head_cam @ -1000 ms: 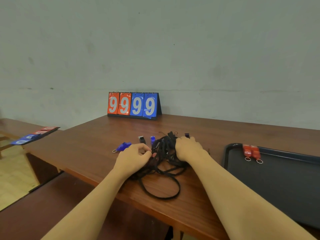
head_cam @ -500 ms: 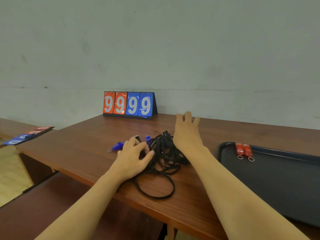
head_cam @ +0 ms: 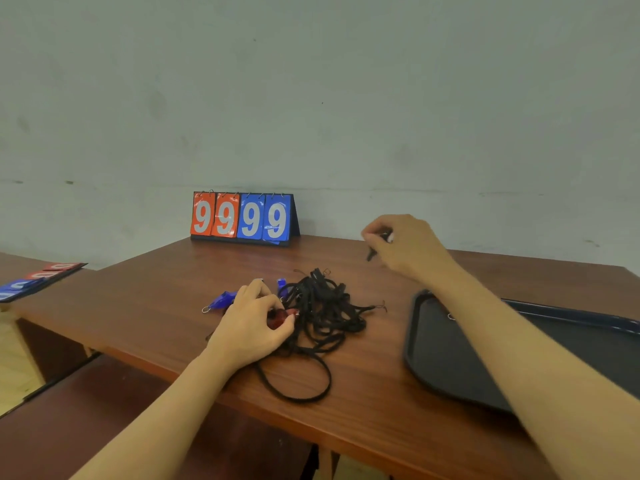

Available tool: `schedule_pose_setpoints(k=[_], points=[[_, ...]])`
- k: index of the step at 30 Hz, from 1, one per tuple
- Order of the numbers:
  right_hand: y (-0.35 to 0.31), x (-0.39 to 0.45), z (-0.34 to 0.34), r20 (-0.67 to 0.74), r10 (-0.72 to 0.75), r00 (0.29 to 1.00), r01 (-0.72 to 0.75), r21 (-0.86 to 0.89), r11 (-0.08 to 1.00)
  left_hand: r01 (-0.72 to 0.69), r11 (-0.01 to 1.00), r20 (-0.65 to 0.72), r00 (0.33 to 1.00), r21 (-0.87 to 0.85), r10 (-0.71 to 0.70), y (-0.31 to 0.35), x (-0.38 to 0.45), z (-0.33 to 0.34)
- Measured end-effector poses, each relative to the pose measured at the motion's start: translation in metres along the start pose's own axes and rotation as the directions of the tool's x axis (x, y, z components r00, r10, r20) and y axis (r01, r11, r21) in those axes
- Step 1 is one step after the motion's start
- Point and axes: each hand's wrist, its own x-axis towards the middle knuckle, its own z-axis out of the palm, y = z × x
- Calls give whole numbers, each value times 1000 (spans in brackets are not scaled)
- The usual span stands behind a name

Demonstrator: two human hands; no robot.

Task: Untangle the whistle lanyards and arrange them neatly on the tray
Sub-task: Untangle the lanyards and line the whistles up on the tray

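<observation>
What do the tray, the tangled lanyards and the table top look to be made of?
Tray: likely moulded plastic, dark matt bed, glossier raised rim.
Lanyards: flat black woven cord, probably fabric; they lie limp in soft loops.
Table: reddish-brown wood or wood-look laminate, smooth, with visible grain streaks and a slight sheen.

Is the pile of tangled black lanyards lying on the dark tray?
No, the pile of tangled black lanyards lies on the brown wooden table, left of the dark tray.
</observation>
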Motion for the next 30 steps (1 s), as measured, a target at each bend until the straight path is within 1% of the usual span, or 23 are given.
schedule_pose_setpoints(k=[2, 4, 5, 7, 9, 10, 13, 15, 17, 18, 20, 22, 25, 27, 28, 30], points=[[20, -21, -26, 25, 48, 999, -47, -29, 998, -12, 1000, -48, 999, 28, 13, 1, -2, -2], [44, -43, -46, 52, 133, 990, -130, -57, 990, -26, 998, -88, 996, 56, 31, 3, -3, -4], [56, -53, -53, 55, 169, 984, -163, -110, 981, -32, 998, -109, 993, 60, 39, 5, -3, -6], [81, -69, -59, 51, 189, 981, -168, -274, 947, -34, 999, -139, 990, 28, 38, 12, -4, -10], [101, -80, -59, 47, 176, 983, -144, -384, 912, -15, 1000, -129, 992, -22, 12, 18, -6, -15], [108, -83, -59, 51, 174, 983, -138, -410, 901, -10, 1000, -109, 994, -19, 8, 21, -7, -16], [116, -82, -67, 40, 170, 985, -138, -423, 896, 10, 1000, -30, 999, 21, -10, 28, -1, -22], [119, -80, -70, 23, 169, 985, -145, -402, 904, 13, 1000, 1, 1000, 16, -13, 38, 10, -29], [120, -81, -68, 52, 180, 982, -146, -394, 907, 29, 1000, 10, 1000, -10, -29, 51, 23, -37], [120, -82, -66, 75, 193, 978, -149, -396, 906, 30, 1000, -3, 1000, -9, -30, 56, 28, -40], [120, -82, -64, 73, 212, 974, -169, -385, 907, 0, 999, -36, 999, 46, 2, 65, 37, -45], [122, -81, -69, 26, 234, 972, -213, -322, 922, -22, 996, -70, 997, 84, 28, 75, 42, -46], [127, -82, -79, -10, 306, 952, -304, -162, 939, -32, 994, -92, 995, 101, 41, 96, 49, -47], [131, -83, -86, -13, 339, 941, -339, -60, 939, -74, 997, -99, 992, 14, 75, 114, 54, -42], [132, -83, -88, -6, 362, 932, -362, -11, 932, -85, 994, -93, 993, -66, 78, 127, 55, -39], [132, -83, -89, 37, 414, 910, -416, 71, 907, -61, 971, -61, 997, -231, 48, 155, 58, -30]])
